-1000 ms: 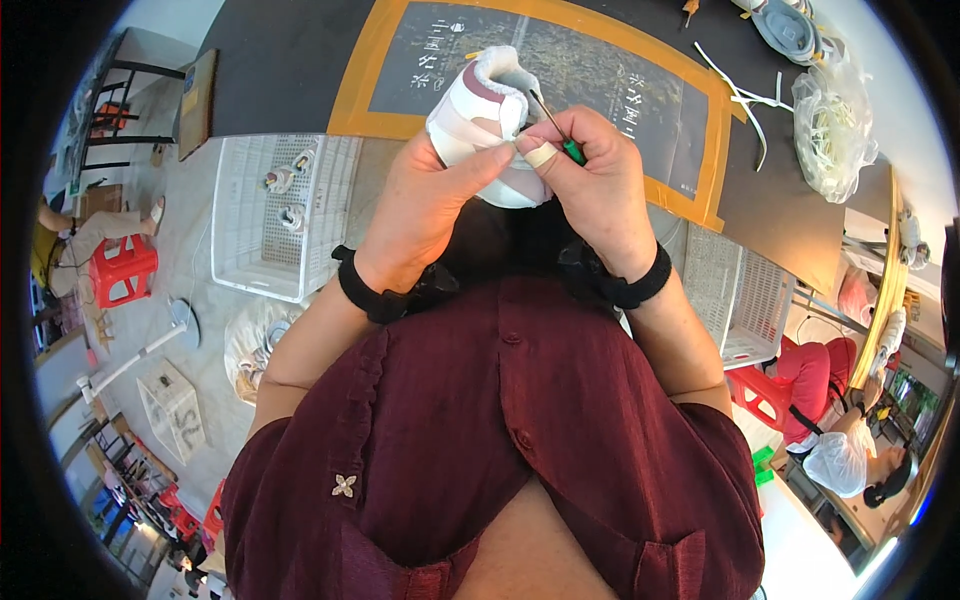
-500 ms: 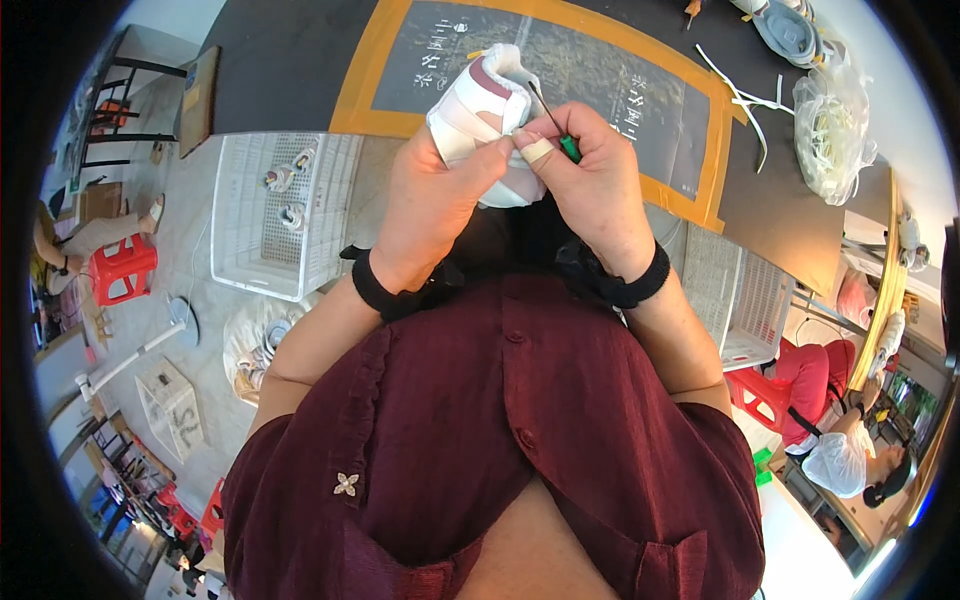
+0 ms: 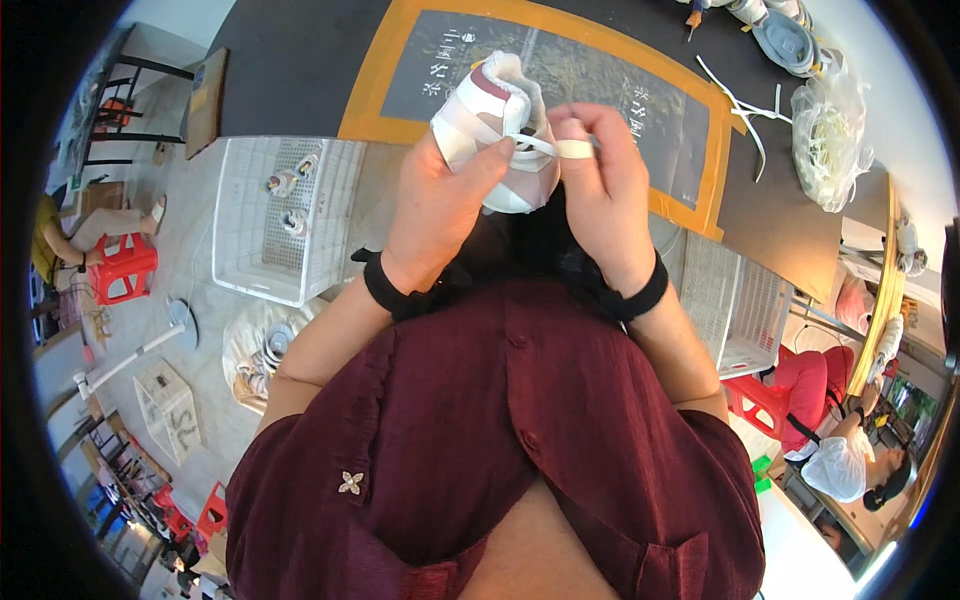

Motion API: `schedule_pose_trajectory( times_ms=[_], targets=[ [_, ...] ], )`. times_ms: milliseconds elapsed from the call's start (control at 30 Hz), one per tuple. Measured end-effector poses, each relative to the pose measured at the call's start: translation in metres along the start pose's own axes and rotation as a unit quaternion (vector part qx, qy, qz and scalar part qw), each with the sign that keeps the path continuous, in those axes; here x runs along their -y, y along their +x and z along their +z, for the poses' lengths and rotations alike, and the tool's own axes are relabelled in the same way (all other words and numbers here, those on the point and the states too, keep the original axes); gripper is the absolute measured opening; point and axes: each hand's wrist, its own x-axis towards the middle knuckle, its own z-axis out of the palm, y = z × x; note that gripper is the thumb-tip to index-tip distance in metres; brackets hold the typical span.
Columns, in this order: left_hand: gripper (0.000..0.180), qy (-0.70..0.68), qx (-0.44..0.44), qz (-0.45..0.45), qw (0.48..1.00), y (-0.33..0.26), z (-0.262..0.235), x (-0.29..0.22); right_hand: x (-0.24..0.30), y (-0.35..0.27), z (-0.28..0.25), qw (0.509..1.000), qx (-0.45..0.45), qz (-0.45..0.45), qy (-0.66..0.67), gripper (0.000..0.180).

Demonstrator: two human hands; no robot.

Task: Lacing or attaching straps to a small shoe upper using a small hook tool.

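A small white sneaker (image 3: 470, 118) with a maroon collar patch is held up over the table's near edge. My left hand (image 3: 437, 205) grips its side, the thumb lying by the lacing. A white shoelace (image 3: 537, 146) forms a loop on the shoe's front and runs to the right. My right hand (image 3: 610, 190), with pale tape round the thumb, is closed on that lace beside the shoe. The fingertips there are slightly blurred. No green-handled tool shows now; whether the right hand hides it, I cannot make out.
The dark table (image 3: 290, 70) bears a taped sheet (image 3: 440, 40), loose white laces (image 3: 745, 100) and a clear bag of laces (image 3: 830, 140). A white crate (image 3: 285, 290) with shoes stands below at left, another crate (image 3: 750, 310) at right. A seated person (image 3: 835, 465) is at far right.
The green-handled hooked tool in my right hand has gone out of sight. A loop of lace now stands out from the shoe to my right hand. My left hand keeps its hold.
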Motion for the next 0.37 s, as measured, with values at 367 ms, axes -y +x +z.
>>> schedule_pose_trajectory(
  times_ms=[367],
  targets=[
    [0.029, 0.037, 0.020, 0.043, 0.998, 0.011, -0.001, 0.005, 0.014, -0.012, -0.006, 0.979, 0.042, -0.089, -0.179, 0.017]
  ],
)
